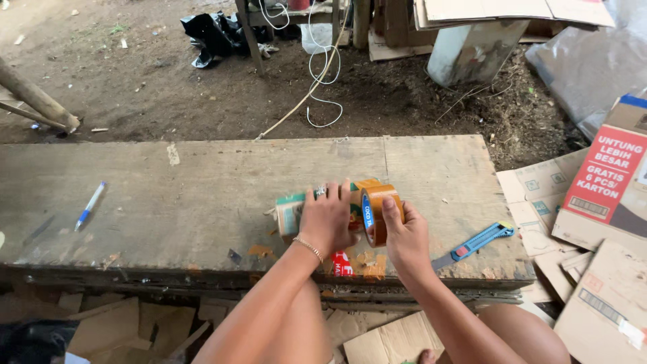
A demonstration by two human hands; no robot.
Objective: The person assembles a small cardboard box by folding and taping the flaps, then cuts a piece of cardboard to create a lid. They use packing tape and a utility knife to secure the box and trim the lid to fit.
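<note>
Out on the left of the wooden board point(202, 182) a blue pen point(89, 205) lies alone, well apart from the action. In the middle, the left hand point(327, 219) presses flat, fingers spread, on a small carton point(290, 212) whose long axis runs left to right. Touching it on the right, the right hand point(404, 232) is clamped on the orange tape roll point(379, 212), standing on edge against the carton's right end. Further right, a blue box cutter point(475, 243) lies near the right hand, untouched.
</note>
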